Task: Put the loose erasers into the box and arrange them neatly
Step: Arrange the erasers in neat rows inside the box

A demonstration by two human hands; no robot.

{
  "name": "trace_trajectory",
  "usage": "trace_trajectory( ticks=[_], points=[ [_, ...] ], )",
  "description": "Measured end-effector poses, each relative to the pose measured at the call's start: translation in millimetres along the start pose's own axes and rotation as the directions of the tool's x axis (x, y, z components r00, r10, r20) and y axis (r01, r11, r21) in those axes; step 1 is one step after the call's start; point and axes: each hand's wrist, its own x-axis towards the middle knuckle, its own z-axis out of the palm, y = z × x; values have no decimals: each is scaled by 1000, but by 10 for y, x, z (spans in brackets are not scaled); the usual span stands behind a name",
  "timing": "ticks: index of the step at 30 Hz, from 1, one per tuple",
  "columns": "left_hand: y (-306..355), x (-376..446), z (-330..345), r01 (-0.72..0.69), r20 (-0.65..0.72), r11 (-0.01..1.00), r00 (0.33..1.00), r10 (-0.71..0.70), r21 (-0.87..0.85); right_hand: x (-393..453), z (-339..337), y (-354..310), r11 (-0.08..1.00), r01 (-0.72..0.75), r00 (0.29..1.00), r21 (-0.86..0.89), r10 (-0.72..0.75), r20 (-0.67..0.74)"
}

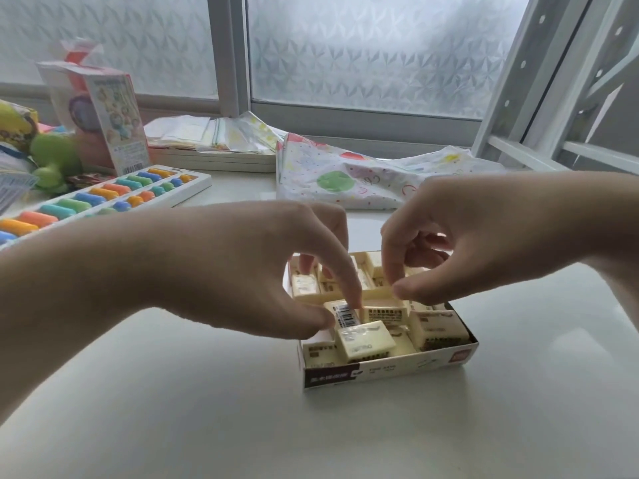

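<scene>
Since both hands were crowded over the small open cardboard box point(387, 366) with the dark printed front, the easiest slip looked like a knock. The left hand point(242, 271) had its thumb and forefinger pinched on a cream eraser with a barcode label point(345, 314), and the right hand point(460, 247) was pinching something at the middle row, though I couldn't tell exactly which piece.

All the cream rectangular erasers point(439, 328) I could see were inside the box, none loose on the pale glossy surface point(207, 426). The worry was the tilted one at 6 o'clock point(364, 340), riding on top of its neighbours right by the front wall. A nudge from the left thumb could've tipped it over that low wall. The box is light card, so pushing erasers down hard would probably have slid it or bowed a side.

Room-wise, 6 o'clock and 3 o'clock were wide open. At 10 o'clock sat a white tray of coloured chalk-like sticks point(103, 198), at 12 o'clock a crumpled spotted plastic bag point(345, 174), both well apart from the box.
</scene>
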Motion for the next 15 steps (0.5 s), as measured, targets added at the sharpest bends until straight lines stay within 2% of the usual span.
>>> trace_trajectory(
  ticks=[4,8,15],
  points=[
    [33,14,-5,51,42,999,998,-52,12,-10,-22,-24,999,-8,999,46,6,31],
    [52,37,33,61,22,997,998,-62,35,36,81,-76,999,-40,995,-5,40,91],
    [2,34,28,10,-91,995,996,-1,101,32,66,-62,997,-30,1000,-64,30,1]
  ],
)
